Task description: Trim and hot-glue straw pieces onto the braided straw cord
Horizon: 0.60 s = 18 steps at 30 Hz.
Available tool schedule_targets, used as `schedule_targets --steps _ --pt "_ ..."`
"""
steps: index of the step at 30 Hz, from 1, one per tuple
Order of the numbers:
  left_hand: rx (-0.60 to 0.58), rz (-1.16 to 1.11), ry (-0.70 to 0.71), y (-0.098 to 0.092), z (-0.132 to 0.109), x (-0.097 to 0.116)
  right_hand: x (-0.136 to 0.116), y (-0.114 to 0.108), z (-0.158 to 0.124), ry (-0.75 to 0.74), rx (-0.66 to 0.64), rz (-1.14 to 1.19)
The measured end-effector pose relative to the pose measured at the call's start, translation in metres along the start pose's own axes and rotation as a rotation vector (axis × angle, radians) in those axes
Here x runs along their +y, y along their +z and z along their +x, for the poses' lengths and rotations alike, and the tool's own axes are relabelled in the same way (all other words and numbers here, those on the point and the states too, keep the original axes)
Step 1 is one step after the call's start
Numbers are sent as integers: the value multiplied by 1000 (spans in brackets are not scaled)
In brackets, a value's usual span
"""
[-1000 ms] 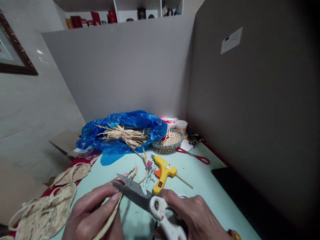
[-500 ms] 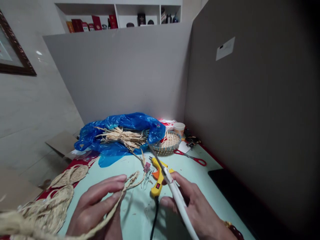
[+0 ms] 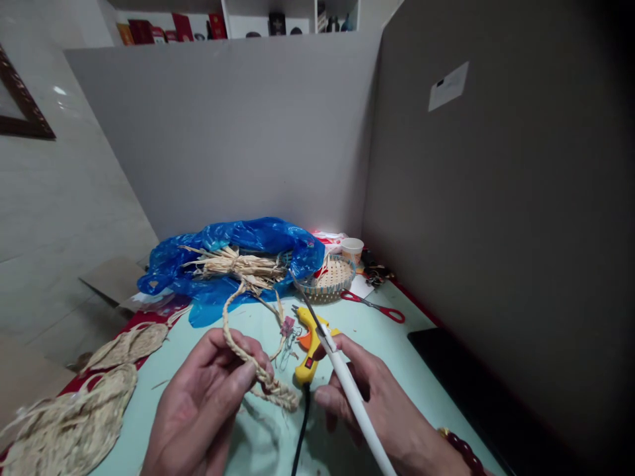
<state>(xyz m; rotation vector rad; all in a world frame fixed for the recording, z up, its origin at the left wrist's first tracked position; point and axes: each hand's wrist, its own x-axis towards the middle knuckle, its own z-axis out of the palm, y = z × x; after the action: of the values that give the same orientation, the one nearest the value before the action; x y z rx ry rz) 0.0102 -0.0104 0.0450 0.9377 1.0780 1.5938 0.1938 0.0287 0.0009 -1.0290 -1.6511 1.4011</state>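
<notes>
Between the thumb and fingers of my left hand (image 3: 213,390) is a braided straw cord (image 3: 278,390). Its thicker plaited end points right, and a thinner length loops up above my knuckles. My right hand (image 3: 367,403) is closed round a long white-handled tool with a thin, pointed metal blade (image 3: 310,304); it is seen edge-on, so its exact kind cannot be told. The blade points up and away, apart from the cord. Beneath the tool, a yellow glue gun (image 3: 308,373) lies on the pale green tabletop.
Woven straw pieces (image 3: 74,423) lie at the left. Behind are a straw bundle (image 3: 238,264) on a blue plastic bag (image 3: 173,258), a shallow woven basket (image 3: 332,281) and a paper cup (image 3: 352,248). Red-handled scissors (image 3: 372,305) and a flat black object (image 3: 446,370) are at the right.
My left hand has turned, showing its thumb side, and the cord's plaited end has swung down and right. My right hand keeps the white-handled tool nearly in place. The view has tilted slightly downward.
</notes>
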Motion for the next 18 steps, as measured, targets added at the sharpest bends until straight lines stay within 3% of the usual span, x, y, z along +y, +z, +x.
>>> schedule_targets --steps 8,15,18 --pt "-69 83 -107 0 1 -10 -6 13 -5 6 1 404" --pt "-118 220 -158 0 2 -20 -10 12 -4 27 85 490" --pt "-137 208 -245 1 0 -22 -10 11 -3 10 90 492"
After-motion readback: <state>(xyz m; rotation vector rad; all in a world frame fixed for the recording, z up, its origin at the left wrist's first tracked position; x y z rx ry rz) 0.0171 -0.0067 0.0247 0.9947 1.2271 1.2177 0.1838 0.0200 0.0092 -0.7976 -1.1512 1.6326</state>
